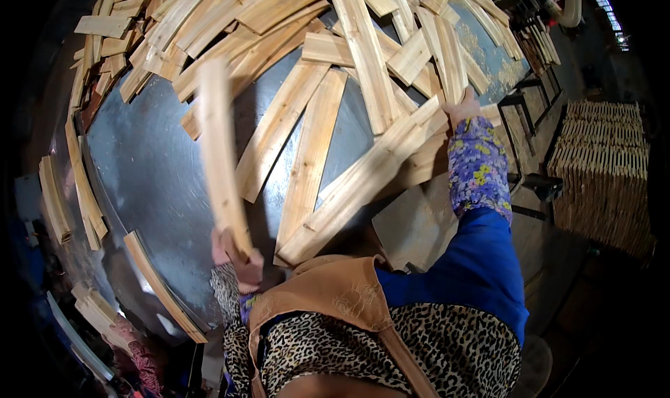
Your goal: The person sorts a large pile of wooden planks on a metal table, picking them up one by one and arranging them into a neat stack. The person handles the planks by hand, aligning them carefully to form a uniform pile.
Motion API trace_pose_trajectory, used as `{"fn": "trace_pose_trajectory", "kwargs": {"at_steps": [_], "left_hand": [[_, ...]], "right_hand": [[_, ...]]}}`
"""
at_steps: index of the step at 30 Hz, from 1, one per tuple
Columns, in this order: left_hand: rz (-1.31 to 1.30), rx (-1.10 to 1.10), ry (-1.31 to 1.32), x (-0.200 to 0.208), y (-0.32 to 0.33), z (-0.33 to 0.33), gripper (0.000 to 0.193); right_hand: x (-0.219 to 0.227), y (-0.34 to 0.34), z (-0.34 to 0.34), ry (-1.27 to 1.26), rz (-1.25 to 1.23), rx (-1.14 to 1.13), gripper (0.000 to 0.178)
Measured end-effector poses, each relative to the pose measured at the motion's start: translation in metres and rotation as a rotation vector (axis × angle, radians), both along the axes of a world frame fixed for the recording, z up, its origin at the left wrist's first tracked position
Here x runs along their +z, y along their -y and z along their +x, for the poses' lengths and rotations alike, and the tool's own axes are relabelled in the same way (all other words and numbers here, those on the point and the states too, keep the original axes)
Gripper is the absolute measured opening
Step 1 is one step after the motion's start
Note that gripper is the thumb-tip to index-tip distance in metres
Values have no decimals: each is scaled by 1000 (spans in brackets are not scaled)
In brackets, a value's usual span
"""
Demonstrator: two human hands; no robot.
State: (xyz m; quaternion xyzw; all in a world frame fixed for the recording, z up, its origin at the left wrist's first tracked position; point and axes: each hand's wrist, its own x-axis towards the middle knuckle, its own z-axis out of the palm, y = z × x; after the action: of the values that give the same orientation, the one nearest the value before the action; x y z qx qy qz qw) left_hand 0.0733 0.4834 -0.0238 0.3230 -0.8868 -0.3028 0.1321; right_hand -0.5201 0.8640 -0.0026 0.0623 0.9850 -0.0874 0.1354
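— Where is the left hand [237,262]?

— Low in the frame, around seven o'clock from centre, close to the body. Its fingers are curled tight in a fist-like grip, and the forearm is drawn in short beneath it.

— And the right hand [463,109]?

— Far out at about two o'clock. That arm is stretched nearly straight, running up from the shoulder at five o'clock, with the hand palm down and the fingers hidden.

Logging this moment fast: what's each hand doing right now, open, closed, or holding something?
Left hand: closed around the lower end of a blurred wooden slat.
Right hand: resting on the pile of wooden slats; grip cannot be told.
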Motion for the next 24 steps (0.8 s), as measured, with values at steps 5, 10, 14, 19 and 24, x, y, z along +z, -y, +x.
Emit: {"fn": "trace_pose_trajectory", "kwargs": {"at_steps": [5,10,14,19,24], "left_hand": [[-34,-534,89,25,-55,-114,64],[-117,-798,297,-4,-100,-125,94],[59,-717,389,9,-87,-113,95],[500,-397,130,11,-23,-34,110],[1066,7,-272,35,45,44,104]], "right_hand": [[-3,-26,10,-2,-511,-58,113],[29,-42,102,125,-1056,-239,72],[35,-73,175,113,-1555,-452,49],[39,-22,245,567,-2042,-305,68],[6,131,339,1045,-1935,-382,74]]}}
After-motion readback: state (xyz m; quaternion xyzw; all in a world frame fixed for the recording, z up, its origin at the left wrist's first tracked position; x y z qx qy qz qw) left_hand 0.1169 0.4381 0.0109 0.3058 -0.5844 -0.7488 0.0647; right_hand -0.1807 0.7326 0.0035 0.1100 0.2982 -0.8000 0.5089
